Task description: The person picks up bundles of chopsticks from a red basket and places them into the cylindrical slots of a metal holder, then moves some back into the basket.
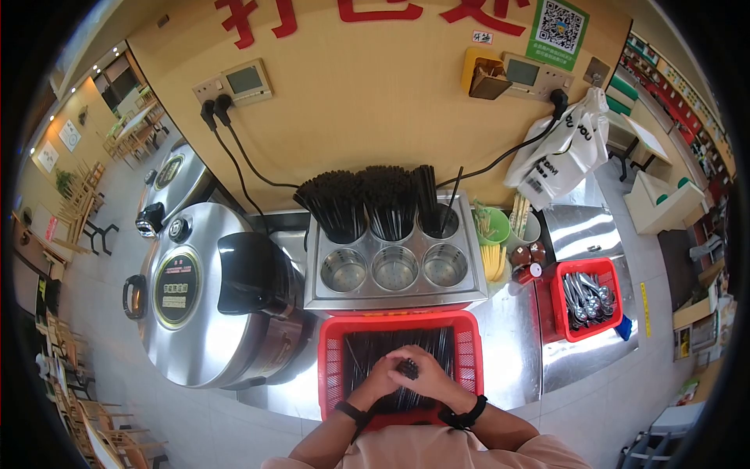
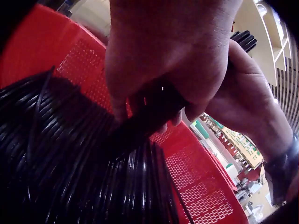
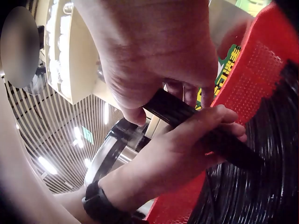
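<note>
Both hands are over a red perforated basket [image 1: 333, 367] heaped with loose black chopsticks [image 1: 361, 349]. A bundle of black chopsticks [image 3: 174, 113] stands upright between the hands, its top ends [image 1: 407, 367] showing in the head view. Curled fingers of my left hand [image 1: 380, 381] grip the bundle lower down. My right hand [image 1: 432, 378] wraps it near the upper end, thumb on one side and fingers on the other. In the left wrist view the lower part of the bundle is dark and overlaps the chopsticks in the basket.
Behind the basket stands a steel holder [image 1: 314, 288], its back cups packed with black chopsticks, its front row perforated cups [image 1: 395, 268]. A large steel cooker [image 1: 219, 313] is at left. To the right are condiment jars [image 1: 528, 254] and a red basket [image 1: 551, 309] of spoons.
</note>
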{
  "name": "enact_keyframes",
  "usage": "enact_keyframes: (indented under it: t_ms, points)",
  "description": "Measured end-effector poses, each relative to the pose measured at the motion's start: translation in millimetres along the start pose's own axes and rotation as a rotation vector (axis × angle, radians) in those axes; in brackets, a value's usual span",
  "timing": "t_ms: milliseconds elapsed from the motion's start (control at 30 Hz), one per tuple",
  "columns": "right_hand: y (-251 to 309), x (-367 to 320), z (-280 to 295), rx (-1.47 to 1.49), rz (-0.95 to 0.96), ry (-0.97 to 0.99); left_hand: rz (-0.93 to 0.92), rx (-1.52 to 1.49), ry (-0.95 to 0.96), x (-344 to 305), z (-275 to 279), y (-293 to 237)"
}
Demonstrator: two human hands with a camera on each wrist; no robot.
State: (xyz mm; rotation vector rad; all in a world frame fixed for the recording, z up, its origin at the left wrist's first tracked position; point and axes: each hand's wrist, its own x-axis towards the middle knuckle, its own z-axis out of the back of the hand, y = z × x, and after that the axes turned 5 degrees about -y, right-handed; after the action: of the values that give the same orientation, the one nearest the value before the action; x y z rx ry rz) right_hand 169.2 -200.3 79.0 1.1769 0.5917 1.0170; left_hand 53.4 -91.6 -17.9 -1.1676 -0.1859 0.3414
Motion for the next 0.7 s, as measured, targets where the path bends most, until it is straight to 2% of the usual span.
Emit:
enact_keyframes:
  t_ms: [233,467,700]
  points:
    - [-2.1,6.3,0.8,0.002,-0.009,-0.050,0.115,-0.038,0.050,6.0,4.6,-12.6]
    - [-4.6,11.7,2.1,0.021,-0.031,-0.063,0.131,-0.020,0.072,11.6,5.1,-13.3]
    - [-13.7,10.9,1.4,0.024,-0.038,-0.045,0.106,-0.135,-0.023,12.7,4.8,-24.8]
